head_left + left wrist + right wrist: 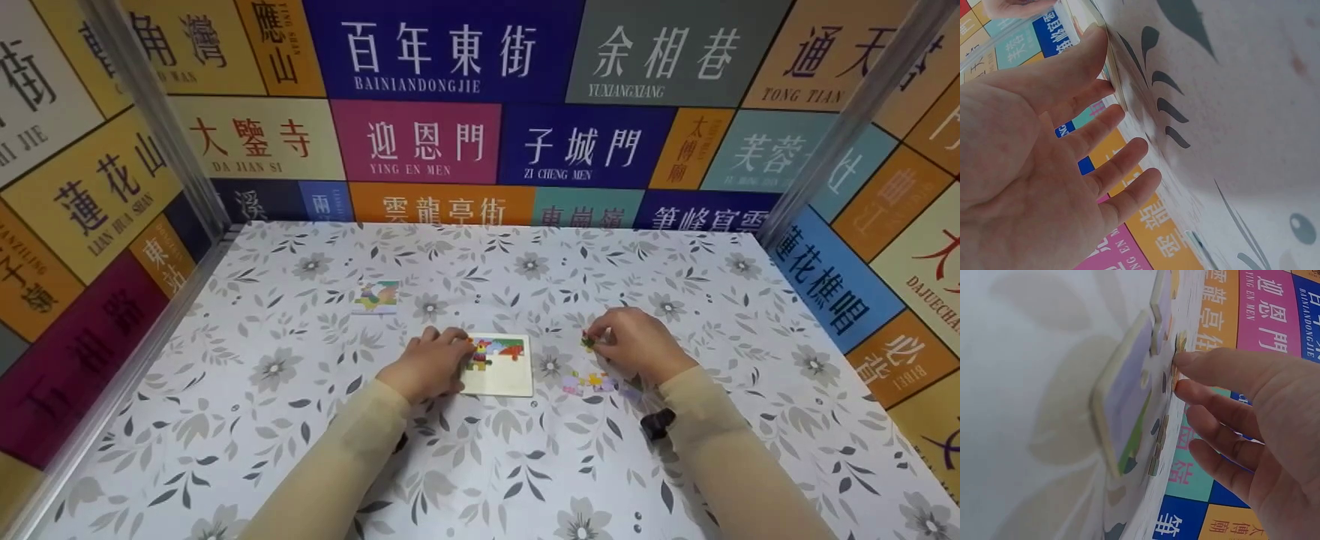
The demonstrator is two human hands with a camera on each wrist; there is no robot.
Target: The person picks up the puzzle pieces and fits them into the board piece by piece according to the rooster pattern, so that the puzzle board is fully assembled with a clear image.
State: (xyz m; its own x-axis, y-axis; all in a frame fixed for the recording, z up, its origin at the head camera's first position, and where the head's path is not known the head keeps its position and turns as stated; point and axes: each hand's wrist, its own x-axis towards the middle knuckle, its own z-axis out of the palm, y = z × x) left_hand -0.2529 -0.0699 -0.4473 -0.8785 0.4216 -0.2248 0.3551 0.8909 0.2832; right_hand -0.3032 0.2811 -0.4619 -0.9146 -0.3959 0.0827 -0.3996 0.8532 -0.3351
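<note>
A small white puzzle board lies flat on the flowered table, with a few coloured pieces fitted along its top. My left hand rests at the board's left edge; in the left wrist view the left hand has straight fingers and its thumb lies against the board's rim. To the right of the board, my right hand pinches a small dark-green puzzle piece at its fingertips. That piece shows at the right hand's fingertips. Loose pieces lie under that hand.
A small picture card lies on the table behind and left of the board. A pale purple loose piece sits close to the right hand. Walls covered in coloured signs and metal posts enclose the table on three sides.
</note>
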